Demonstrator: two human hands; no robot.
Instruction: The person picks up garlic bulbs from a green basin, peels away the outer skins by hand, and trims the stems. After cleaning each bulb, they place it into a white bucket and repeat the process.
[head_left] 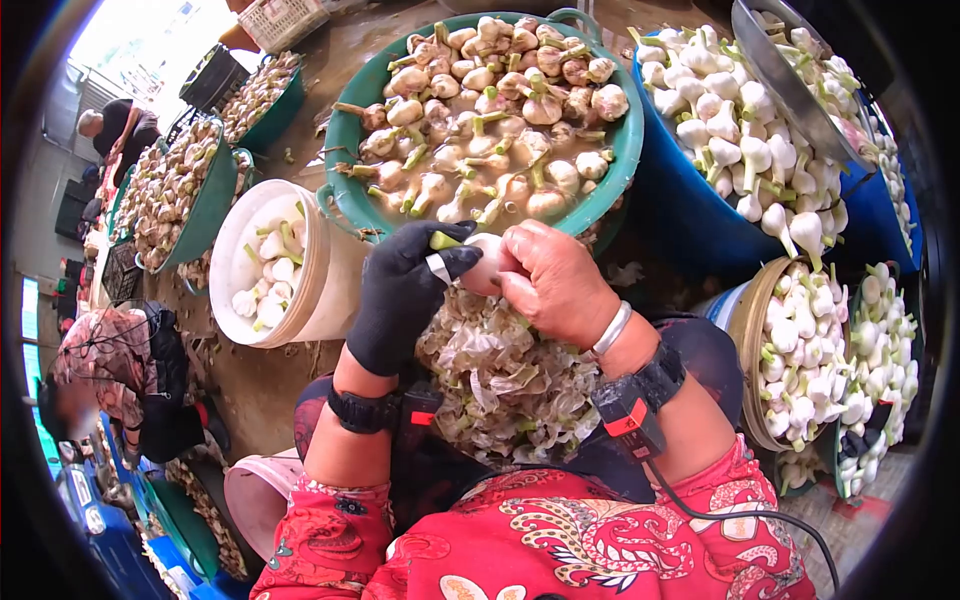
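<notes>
My left hand (400, 295), in a black glove with a white band round one digit, is closed on the green stem end of a garlic bulb (483, 266). Bare fingers of my right hand (560, 282) pinch the other side of the same pale bulb. Both hands meet just above a heap of papery garlic skins (510, 375) in my lap. Right in front of them stands a green tub (338, 135) of unpeeled garlic bulbs (480, 115) in murky water.
A white bucket (312, 310) with peeled bulbs stands left. To the right are a blue barrel (665, 190) and a wide-rimmed bucket (748, 365), both heaped with white garlic. A metal basin (790, 75) leans on the barrel. Another person (110, 370) bends at far left.
</notes>
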